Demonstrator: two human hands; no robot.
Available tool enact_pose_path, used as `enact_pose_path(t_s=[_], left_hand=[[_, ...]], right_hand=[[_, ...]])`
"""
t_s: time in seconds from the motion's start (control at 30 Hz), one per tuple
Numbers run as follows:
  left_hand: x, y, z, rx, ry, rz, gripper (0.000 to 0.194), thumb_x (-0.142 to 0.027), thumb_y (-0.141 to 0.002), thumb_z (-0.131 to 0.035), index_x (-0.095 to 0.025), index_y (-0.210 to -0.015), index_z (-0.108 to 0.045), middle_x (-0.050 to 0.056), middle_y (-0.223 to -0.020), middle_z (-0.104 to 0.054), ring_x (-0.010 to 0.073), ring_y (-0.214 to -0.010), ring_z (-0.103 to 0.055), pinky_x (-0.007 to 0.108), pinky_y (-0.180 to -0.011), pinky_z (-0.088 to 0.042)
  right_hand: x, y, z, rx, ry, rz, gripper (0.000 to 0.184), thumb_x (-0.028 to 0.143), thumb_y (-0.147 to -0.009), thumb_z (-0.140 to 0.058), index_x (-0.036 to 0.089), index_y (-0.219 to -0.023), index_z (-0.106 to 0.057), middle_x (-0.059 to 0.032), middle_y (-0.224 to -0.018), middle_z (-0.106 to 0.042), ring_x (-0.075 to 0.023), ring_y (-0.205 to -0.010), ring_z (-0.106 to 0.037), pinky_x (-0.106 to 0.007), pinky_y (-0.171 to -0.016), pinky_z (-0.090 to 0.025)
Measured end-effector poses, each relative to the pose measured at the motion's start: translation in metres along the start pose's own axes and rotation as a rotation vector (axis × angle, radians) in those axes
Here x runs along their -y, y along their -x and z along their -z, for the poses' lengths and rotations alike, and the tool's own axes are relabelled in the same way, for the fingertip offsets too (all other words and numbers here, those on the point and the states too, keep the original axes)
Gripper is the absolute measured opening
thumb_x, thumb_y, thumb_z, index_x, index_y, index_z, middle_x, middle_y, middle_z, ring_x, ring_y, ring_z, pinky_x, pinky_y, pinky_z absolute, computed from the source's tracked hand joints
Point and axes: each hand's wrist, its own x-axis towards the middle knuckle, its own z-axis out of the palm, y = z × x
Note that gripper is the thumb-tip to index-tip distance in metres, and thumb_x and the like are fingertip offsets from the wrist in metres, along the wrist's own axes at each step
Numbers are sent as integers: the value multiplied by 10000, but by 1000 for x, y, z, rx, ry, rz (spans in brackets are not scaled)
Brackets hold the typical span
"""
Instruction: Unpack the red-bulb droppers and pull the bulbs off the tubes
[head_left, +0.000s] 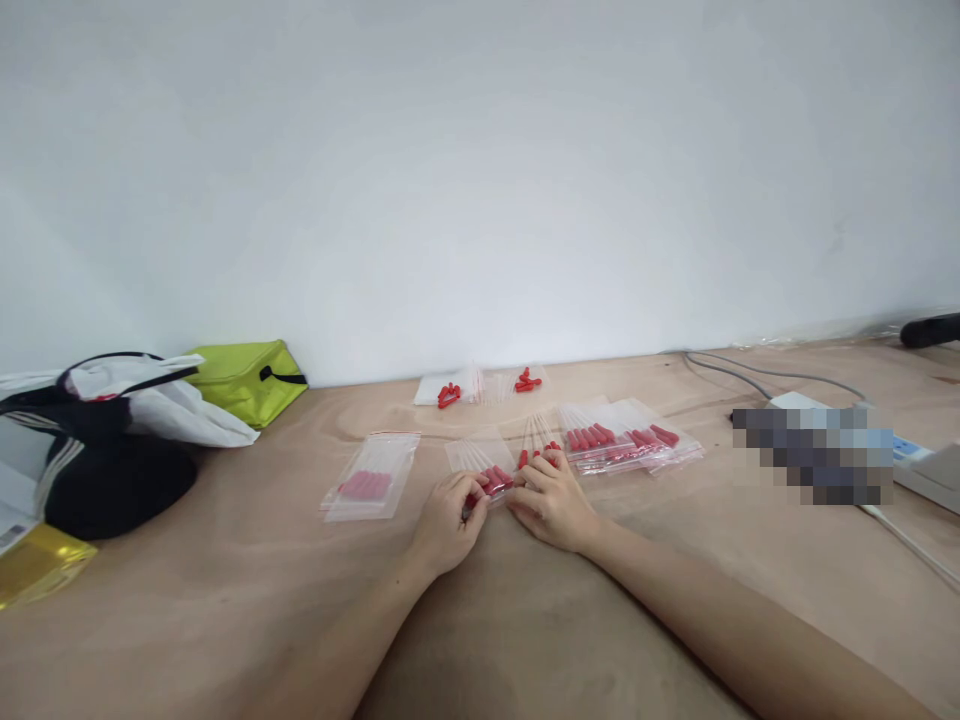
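In the middle of the table lies a clear zip bag [480,458] holding several thin pale sticks with red bulb ends, which look like droppers. My left hand [450,518] pinches its lower left edge with fingers curled. At the bag's lower right corner is my right hand [553,502], its fingers bent and closed on the edge. Just beyond the right fingers, loose red-ended droppers [538,440] fan out, partly hidden by that hand. Filled zip bags [622,438] overlap to the right. Another bag with red pieces [367,485] lies to the left.
Near the wall are small red bulbs [448,395] on a stack of clear bags [429,390], and more red bulbs [528,380]. A lime green bag [244,380] and a black cap [112,480] stand left. A power strip [799,401] with cables and a blurred object lie right.
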Motion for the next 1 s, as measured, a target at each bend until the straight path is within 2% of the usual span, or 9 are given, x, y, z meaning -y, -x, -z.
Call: enact_pose_path(t_s=[0.3, 0.5, 0.77, 1.0], left_hand=[[1, 2, 2, 3, 24, 16, 115, -184, -804, -417, -192, -697, -457, 49, -872, -589, 173, -885, -548, 339, -780, -442], [-2, -3, -1, 52, 12, -79, 82, -148, -792, -434, -192, -786, -503, 55, -946, -581, 167, -940, -540, 322, -822, -436], [-1, -8, -8, 57, 26, -115, 126, -151, -819, -395, -184, -728, -477, 78, -954, -586, 179, -1036, -513, 346, -872, -429], [2, -3, -11, 20, 12, -16, 133, -173, -841, -345, -195, -737, -426, 70, -940, -586, 168, -934, -557, 342, -799, -462]], right_hand=[[-4, 1, -3, -20, 65, 47, 149, 158, -796, -470, 179, -707, -587, -2, -632, -545, -133, -716, -414, -321, -750, -239], [-3, 0, -4, -43, 51, 87, 186, 146, -815, -459, 205, -738, -617, 0, -646, -557, -133, -724, -417, -336, -755, -232], [2, -6, -6, -59, 90, 32, 171, 222, -816, -500, 191, -675, -591, 5, -635, -542, -137, -714, -405, -335, -732, -229], [8, -12, -13, -24, 96, 111, 212, 126, -818, -439, 164, -644, -555, 4, -647, -557, -127, -696, -408, -338, -715, -220]])
